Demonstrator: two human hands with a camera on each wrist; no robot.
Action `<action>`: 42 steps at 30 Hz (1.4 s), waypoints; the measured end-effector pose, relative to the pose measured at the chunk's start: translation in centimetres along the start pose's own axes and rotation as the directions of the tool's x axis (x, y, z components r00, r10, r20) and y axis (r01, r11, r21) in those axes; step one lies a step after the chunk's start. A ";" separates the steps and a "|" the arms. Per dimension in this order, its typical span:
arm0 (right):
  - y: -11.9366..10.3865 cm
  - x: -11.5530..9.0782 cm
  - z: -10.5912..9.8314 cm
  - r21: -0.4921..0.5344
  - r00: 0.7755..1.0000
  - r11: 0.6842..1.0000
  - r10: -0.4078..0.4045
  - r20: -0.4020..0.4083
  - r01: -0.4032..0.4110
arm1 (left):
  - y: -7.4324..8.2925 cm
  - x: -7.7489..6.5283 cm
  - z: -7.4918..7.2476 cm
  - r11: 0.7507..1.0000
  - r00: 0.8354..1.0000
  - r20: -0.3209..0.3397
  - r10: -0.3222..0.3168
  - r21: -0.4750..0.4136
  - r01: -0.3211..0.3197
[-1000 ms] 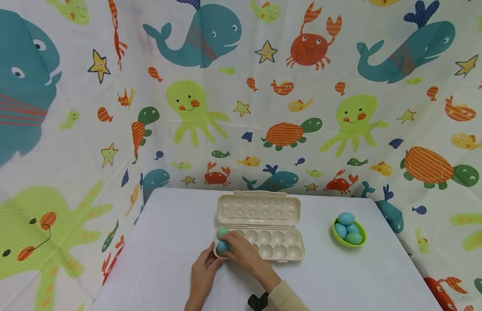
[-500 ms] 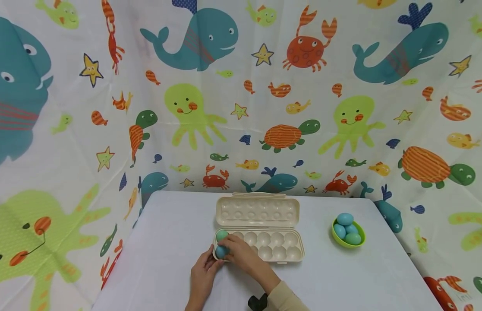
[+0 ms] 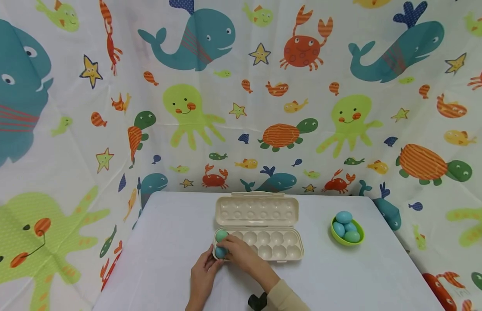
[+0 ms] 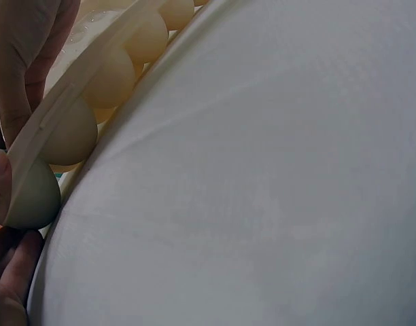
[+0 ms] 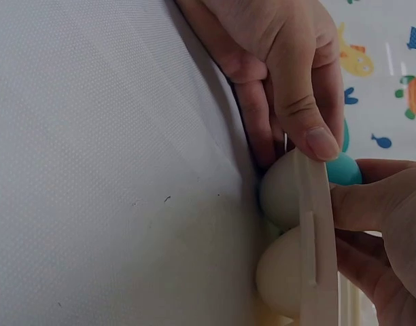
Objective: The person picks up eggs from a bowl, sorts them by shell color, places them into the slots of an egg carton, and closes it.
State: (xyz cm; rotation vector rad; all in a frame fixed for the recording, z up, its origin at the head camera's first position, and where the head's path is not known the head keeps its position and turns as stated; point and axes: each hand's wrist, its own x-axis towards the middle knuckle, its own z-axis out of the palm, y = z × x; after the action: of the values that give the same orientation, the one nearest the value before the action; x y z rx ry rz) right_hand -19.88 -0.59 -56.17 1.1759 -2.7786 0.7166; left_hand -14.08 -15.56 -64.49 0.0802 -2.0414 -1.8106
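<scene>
A cream plastic egg carton (image 3: 277, 250) lies with its lid (image 3: 257, 211) folded back. At its left end a green egg (image 3: 221, 235) sits in the rear cup, and a blue egg (image 3: 220, 252) is at the front cup. My right hand (image 3: 242, 257) reaches over the carton and pinches the blue egg, which peeks above the rim in the right wrist view. My left hand (image 3: 202, 274) grips the carton's front left corner; in the right wrist view its thumb (image 5: 322, 141) presses the rim, with other fingers below, beside the cup.
To the right stands a lime-green bowl (image 3: 346, 243) with several blue and green eggs (image 3: 344, 217) in it. A white cloth (image 3: 167, 233) covers the table, backed by a printed sea-animal curtain (image 3: 241, 129). A black device (image 3: 257, 301) shows near my right wrist.
The blue egg and my right fingers have shifted slightly toward the carton's front left corner. My left hand keeps its grip. The head view has tilted a little.
</scene>
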 end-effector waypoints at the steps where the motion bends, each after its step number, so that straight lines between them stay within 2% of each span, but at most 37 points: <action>1: 0.0 0.0 -0.1 -0.008 1.000 1.000 -0.001 0.000 0.001 | 0.0 0.0 0.1 1.000 1.000 -0.003 0.009 0.004 -0.009; 4: 0.0 0.0 -0.2 -0.020 1.000 1.000 -0.005 0.004 0.005 | 0.0 0.1 0.1 1.000 1.000 -0.008 0.017 0.012 -0.016; 9: 0.0 -0.1 -0.2 -0.016 1.000 1.000 -0.006 0.009 0.006 | 0.1 0.1 0.1 1.000 1.000 -0.008 -0.020 0.010 0.020; 17: -0.1 -0.4 -0.3 -0.023 1.000 1.000 0.017 0.021 -0.017 | 0.1 -0.1 0.0 1.000 1.000 -0.013 -0.013 0.026 0.014; 21: -0.2 -0.7 -0.6 -0.037 1.000 0.999 0.019 0.013 -0.018 | 0.0 -0.1 0.1 0.999 0.999 -0.015 -0.031 0.031 0.032; 25: 0.0 -1.0 -1.0 -0.095 0.999 0.995 -0.022 -0.043 0.018 | 0.1 -0.2 0.1 0.999 0.999 -0.007 -0.038 0.033 0.038; 30: 0.4 -1.5 -1.6 -0.159 0.987 0.985 -0.086 -0.139 0.064 | 0.1 -0.2 0.1 0.999 0.999 -0.014 -0.037 0.037 0.037; 38: 1.1 -2.3 -3.2 -0.191 0.983 0.981 -0.027 -0.179 -0.008 | -0.1 -0.1 0.1 0.997 0.999 -0.008 -0.048 0.060 0.048; 42: 1.8 -3.0 -3.8 -0.241 0.963 0.971 -0.052 -0.263 -0.014 | -0.2 0.0 0.2 0.997 0.999 -0.009 -0.051 0.063 0.051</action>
State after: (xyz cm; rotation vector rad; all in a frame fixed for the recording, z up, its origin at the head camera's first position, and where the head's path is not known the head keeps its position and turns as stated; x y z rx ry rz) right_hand -19.57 4.12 -54.18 0.9783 -2.5383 0.4773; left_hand -14.21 -15.38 -64.65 0.1585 -2.1092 -1.7729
